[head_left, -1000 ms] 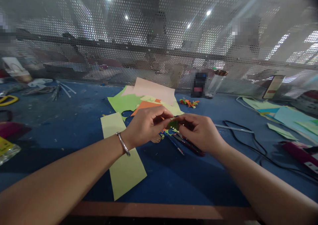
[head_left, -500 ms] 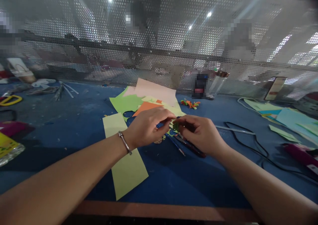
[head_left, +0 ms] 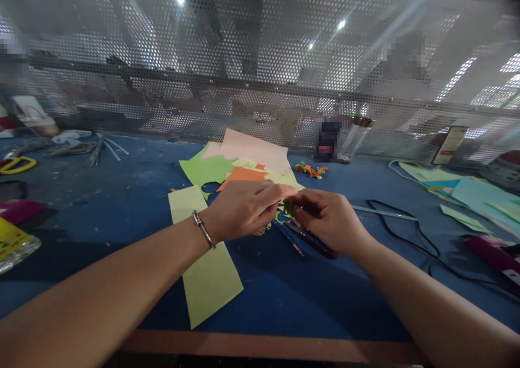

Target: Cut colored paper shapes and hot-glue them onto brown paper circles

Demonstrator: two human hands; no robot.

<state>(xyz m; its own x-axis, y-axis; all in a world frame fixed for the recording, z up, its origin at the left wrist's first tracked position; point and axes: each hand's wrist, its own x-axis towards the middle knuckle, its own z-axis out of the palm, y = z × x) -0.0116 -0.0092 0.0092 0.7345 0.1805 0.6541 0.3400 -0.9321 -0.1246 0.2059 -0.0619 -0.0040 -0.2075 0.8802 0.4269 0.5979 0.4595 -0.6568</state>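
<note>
My left hand [head_left: 247, 208], with a silver bangle at the wrist, is pinched closed, its fingertips meeting those of my right hand [head_left: 331, 219]. Between them is a small green paper piece [head_left: 287, 207], partly covered by the fingers. My right hand is closed on this piece from the other side. Under the hands lie a blue pen-like tool [head_left: 290, 239] and a dark-handled tool [head_left: 319, 243], with small paper scraps around them. A long pale yellow paper strip [head_left: 211, 286] lies under my left wrist.
Behind the hands are stacked green [head_left: 199, 165], orange [head_left: 244, 177] and pink paper [head_left: 255, 148] sheets. Small orange-green paper pieces [head_left: 312, 169] lie to their right. A black cord [head_left: 402, 240] and a purple tool [head_left: 491, 254] are on the right; yellow-handled scissors [head_left: 18, 165] at far left.
My left hand has turned slightly and its fingertips have moved a little right, over the green piece. My right hand has stayed nearly in place.
</note>
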